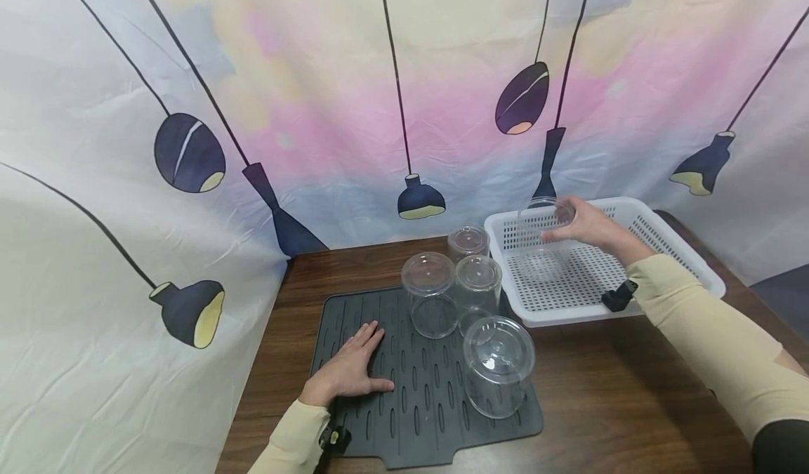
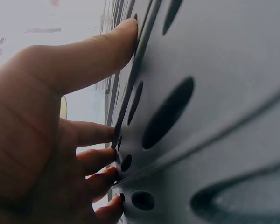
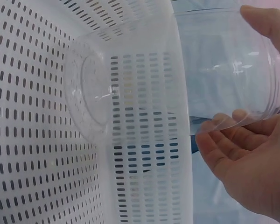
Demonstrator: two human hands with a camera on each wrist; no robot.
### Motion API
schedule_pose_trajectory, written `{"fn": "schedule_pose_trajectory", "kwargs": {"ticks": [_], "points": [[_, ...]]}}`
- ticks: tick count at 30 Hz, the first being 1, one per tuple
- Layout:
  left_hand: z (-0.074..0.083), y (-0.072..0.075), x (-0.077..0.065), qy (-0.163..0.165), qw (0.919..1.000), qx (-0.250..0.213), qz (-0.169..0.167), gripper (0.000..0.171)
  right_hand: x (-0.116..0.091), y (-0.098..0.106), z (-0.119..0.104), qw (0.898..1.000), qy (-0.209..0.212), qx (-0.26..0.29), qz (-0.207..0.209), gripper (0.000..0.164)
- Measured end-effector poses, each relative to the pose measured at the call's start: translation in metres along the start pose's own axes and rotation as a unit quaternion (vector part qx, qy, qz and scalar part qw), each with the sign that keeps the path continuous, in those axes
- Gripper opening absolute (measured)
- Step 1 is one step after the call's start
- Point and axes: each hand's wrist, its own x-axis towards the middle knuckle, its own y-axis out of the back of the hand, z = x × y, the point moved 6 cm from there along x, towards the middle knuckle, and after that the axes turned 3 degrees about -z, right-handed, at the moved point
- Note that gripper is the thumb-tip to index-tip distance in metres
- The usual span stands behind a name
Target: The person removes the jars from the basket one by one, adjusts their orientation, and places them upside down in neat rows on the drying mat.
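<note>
My right hand [image 1: 584, 222] grips a clear plastic jar [image 3: 224, 65] near one end, thumb on one side and fingers on the other. The jar reaches down into the left part of a white perforated basket [image 1: 708, 277]. My left hand [image 1: 349, 367] rests with spread fingers on a dark grey drying mat [image 1: 404, 418]; in the left wrist view its fingertips touch the slotted surface. Several more clear jars stand nearby: a wide one [image 1: 498, 369] at the mat's right front, another [image 1: 431, 295] behind it, and a narrower one [image 1: 478, 291] beside that.
A further clear jar [image 1: 468, 241] stands at the back, close to the basket's left side. All of this sits on a brown wooden table [image 1: 607, 390]. Behind the table hangs a curtain [image 1: 354, 109] printed with dark lamps.
</note>
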Motion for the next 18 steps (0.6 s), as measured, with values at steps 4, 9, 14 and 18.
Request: {"fn": "schedule_pose_trajectory", "kwargs": {"ticks": [4, 9, 14, 18], "points": [[0.000, 0.001, 0.000, 0.000, 1.0000, 0.005, -0.001, 0.104, -0.002, 0.002, -0.001, 1.000, 0.006, 0.012, 0.003, 0.102], [0.000, 0.001, 0.000, 0.000, 1.0000, 0.005, -0.002, 0.104, -0.005, 0.006, -0.004, 0.999, 0.020, 0.031, 0.012, 0.099], [0.000, 0.001, 0.001, -0.001, 1.0000, 0.007, -0.002, 0.103, -0.008, 0.010, -0.009, 0.997, 0.041, 0.062, 0.025, 0.094], [0.000, 0.000, 0.002, 0.001, 0.9999, 0.012, -0.004, 0.104, -0.011, 0.013, -0.011, 0.995, 0.053, 0.074, 0.030, 0.093]]}}
